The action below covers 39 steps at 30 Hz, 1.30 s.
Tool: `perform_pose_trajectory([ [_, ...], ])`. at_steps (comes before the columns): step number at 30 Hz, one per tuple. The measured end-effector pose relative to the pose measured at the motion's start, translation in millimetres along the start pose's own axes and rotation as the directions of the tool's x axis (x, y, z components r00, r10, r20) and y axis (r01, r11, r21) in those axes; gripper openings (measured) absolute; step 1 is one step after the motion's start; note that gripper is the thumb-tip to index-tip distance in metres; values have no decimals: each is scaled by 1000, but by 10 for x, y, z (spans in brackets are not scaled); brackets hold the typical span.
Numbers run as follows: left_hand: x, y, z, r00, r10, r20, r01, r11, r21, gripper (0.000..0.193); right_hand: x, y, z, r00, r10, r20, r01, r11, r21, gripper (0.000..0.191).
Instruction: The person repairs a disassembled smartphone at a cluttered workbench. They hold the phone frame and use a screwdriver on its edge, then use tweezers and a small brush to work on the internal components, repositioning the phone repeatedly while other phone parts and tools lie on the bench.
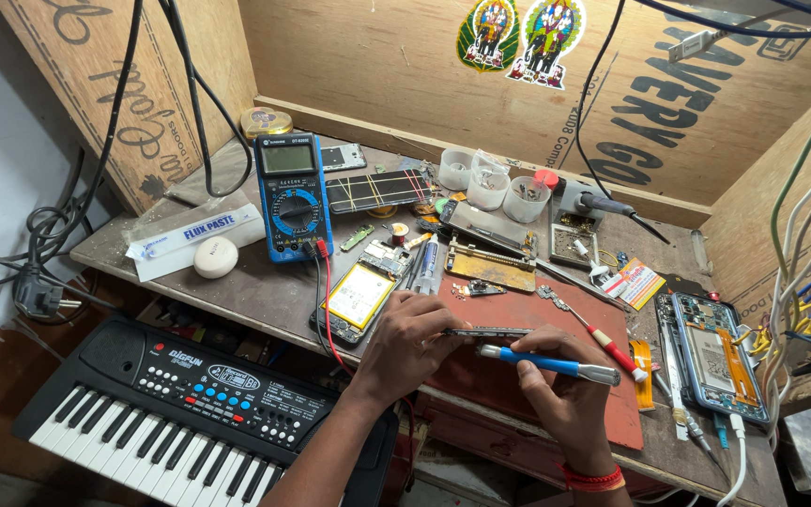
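A: Entry, left to right. The electronic keyboard (190,399) sat low at the left edge, below the bench. Above it lay a flux paste box (201,229), a white oval case (215,256), and the blue digital multimeter (293,194) with its red and black leads trailing forward.

B: And the hands?

A: The left hand (405,343) was closed, fingers pinching one end of a thin dark phone frame strip (486,331), held level just above the red work mat (556,376). The right hand (560,380) was closed round a blue-handled screwdriver (546,363), and its fingertips touched the strip's other end.

B: Risks?

A: My judgement: the strip looked slender, so twisting it between two pinches might bend it. The opened phone with the yellow battery (359,297) lay just beside the left wrist, across the multimeter leads; a snagged lead might drag it.

B: Further right?

A: A red-handled screwdriver (603,343), then a second opened phone (713,357) near the bench edge.

B: Unclear?

A: The blue driver's tip was hidden inside the right hand. The contents of the small white cups (490,183) were too small to tell. The bench's right corner was cut off.
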<state>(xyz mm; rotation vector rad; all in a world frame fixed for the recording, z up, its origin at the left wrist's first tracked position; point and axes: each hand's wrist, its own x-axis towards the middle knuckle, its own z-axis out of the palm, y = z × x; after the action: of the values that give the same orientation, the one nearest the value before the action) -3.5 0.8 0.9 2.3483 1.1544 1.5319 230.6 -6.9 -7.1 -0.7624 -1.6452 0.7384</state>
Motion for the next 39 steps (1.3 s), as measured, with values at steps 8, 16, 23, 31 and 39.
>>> perform_pose_trajectory([
  [8, 1, -3, -3, 1000, 20, -1, -20, 1000, 15, 14, 24, -36, -11, 996, 84, 30, -88, 982, 169, 22],
  [16, 6, 14, 2, 1000, 1, 0, -1, 1000, 15, 14, 9, -39, 6, 991, 64, -122, -57, 997, 58, 19],
  [23, 12, 6, -3, 1000, -7, -5, 7, 1000, 17, 15, 42, -23, 11, 981, 127, -150, -111, 988, 107, 17],
  [31, 14, 20, -9, 999, 17, -33, -16, 1000, 6, 15, 25, -42, 21, 995, 48, -84, -47, 999, 18, 18],
  [39, 9, 21, -21, 999, 43, -32, -43, 999, -1, 15, -15, 41, -23, 984, 110, -140, -71, 964, 257, 11],
])
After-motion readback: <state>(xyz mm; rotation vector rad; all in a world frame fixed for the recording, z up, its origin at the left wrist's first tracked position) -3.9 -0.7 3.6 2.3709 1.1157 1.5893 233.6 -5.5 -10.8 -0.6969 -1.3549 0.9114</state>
